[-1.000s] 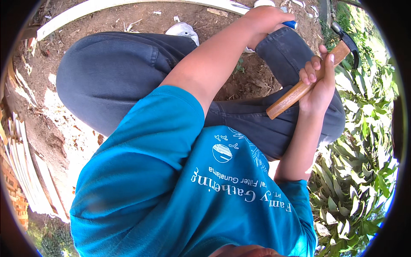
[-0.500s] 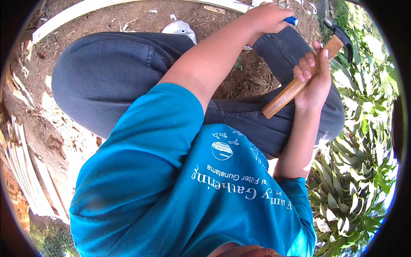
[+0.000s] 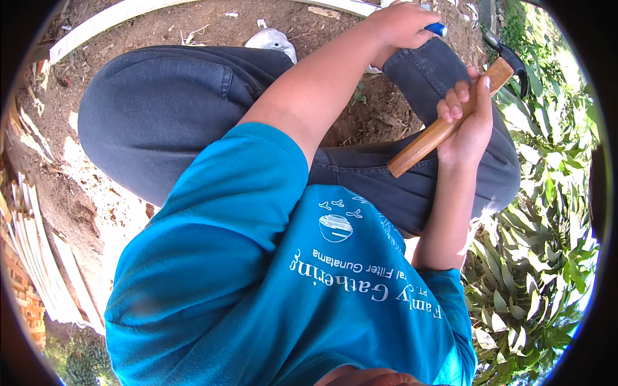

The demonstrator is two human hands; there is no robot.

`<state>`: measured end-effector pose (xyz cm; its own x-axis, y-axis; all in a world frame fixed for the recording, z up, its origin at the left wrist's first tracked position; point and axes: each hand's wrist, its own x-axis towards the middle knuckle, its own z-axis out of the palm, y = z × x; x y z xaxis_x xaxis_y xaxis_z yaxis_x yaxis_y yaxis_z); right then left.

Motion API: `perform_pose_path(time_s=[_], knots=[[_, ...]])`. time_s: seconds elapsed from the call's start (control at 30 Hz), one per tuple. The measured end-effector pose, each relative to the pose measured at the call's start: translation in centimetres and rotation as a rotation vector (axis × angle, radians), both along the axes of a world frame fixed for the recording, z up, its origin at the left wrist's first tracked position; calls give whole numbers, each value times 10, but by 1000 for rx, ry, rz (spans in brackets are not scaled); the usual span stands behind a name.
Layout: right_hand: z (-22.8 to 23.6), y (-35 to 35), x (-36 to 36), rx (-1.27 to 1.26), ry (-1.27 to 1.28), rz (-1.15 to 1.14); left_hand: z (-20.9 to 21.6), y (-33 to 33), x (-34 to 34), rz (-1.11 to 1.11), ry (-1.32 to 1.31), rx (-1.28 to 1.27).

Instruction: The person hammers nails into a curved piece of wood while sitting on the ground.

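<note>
My right hand (image 3: pixel 463 128) is closed round the wooden handle of a claw hammer (image 3: pixel 421 149). The hammer's dark metal head points up and away to the right, and the handle's butt end hangs over my lap. My left arm reaches across to the far side, where my left hand (image 3: pixel 400 26) is closed on a blue-ended tool (image 3: pixel 438 29). Only its rounded blue end sticks out of the fist; the rest is hidden, so its kind does not show. Beside that hand runs a long pale board (image 3: pixel 161 14), whose end passes behind the hand.
I sit cross-legged in dark trousers (image 3: pixel 161 116) on brown soil (image 3: pixel 212 29) strewn with wood scraps. A white shoe (image 3: pixel 271 42) shows beyond my leg. Leafy plants (image 3: pixel 515 257) crowd the right side. Pale wood strips (image 3: pixel 42 251) and stacked bricks (image 3: pixel 24 299) are at the left.
The hammer and my right hand have shifted slightly left, with the head a little lower. My left hand has barely moved and keeps its hold.
</note>
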<state>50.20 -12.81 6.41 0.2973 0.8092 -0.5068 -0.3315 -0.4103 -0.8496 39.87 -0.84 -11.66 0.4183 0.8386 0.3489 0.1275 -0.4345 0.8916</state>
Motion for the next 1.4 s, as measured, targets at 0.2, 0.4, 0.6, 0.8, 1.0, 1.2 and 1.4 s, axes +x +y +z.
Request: perform_pose_path(time_s=[0.2, 0.4, 0.6, 0.8, 1.0, 1.2, 1.4], knots=[[-4, -8, -21, -34, -83, -165, 0, 1, -3, -13, -14, 28], [-30, -16, -43, -104, -69, -134, -4, 0, 1, -15, -9, 50], [-40, -19, -48, -62, -97, -242, -11, 4, 4, -12, -35, 78], [-54, -16, -53, -156, -79, -43, -21, 7, 3, 37, -103, 136], [-41, -11, -48, -79, -91, -113, -5, 12, -3, 53, 9, -20], [-38, -12, -48, -73, -64, -101, -3, 12, -2, 18, -46, 36], [-40, -12, -47, -87, -39, -93, -13, 16, 1, 11, -48, 81]])
